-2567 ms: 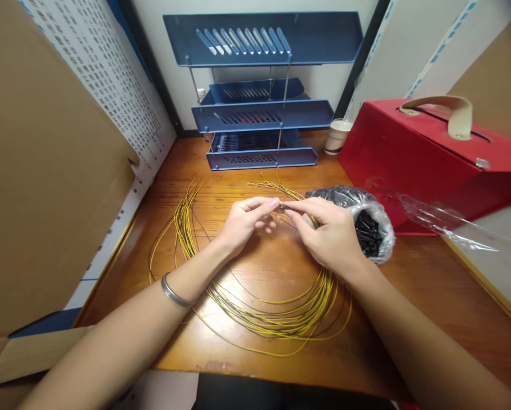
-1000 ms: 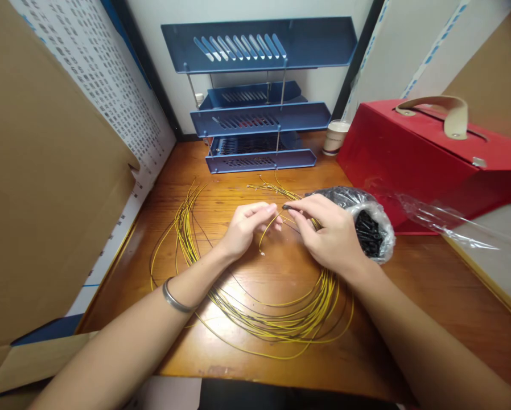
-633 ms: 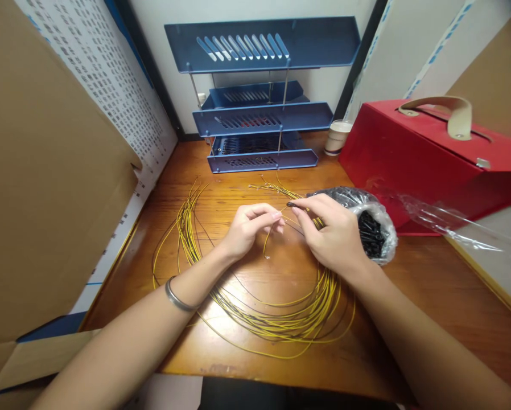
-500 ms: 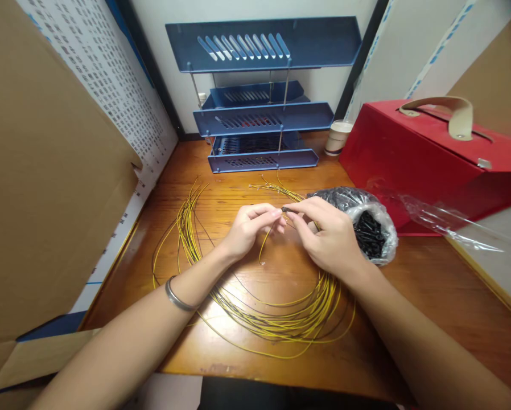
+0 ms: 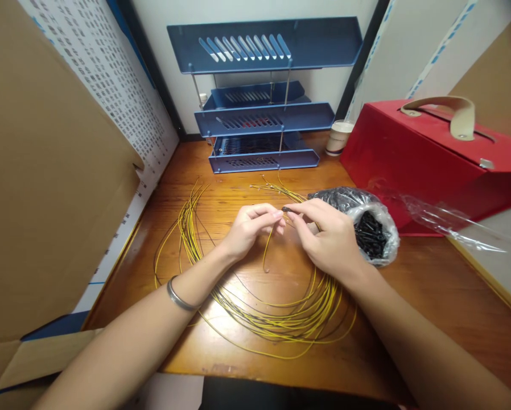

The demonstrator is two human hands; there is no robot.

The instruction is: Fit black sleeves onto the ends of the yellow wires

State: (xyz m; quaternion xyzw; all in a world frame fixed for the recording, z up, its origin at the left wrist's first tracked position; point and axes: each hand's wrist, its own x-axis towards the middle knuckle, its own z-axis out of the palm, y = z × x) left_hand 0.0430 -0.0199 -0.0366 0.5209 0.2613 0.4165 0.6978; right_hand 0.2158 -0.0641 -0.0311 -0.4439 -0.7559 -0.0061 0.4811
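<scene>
My left hand (image 5: 252, 229) pinches a yellow wire (image 5: 267, 249), whose short end hangs below the fingers with a small bend at its tip. Between the thumb and forefinger of my right hand (image 5: 330, 234) is a small black sleeve-like piece (image 5: 285, 209). The fingertips of both hands almost meet at this piece; whether the wire is inside it cannot be made out. Under my forearms, a loose coil of yellow and dark wires (image 5: 276, 327) curves across the wooden table. Just right of my right hand lies an open clear plastic bag (image 5: 391, 242) full of small black pieces (image 5: 370, 234).
A blue tiered tray rack (image 5: 264, 122) stands at the back beside a paper cup (image 5: 339, 138). On the right is a red box (image 5: 430, 165) with a beige handle, a strip of clear film before it. Cardboard (image 5: 54, 171) rises along the left side.
The hanging wire end has swung slightly right and lower. Both hands keep nearly the same pinch and place.
</scene>
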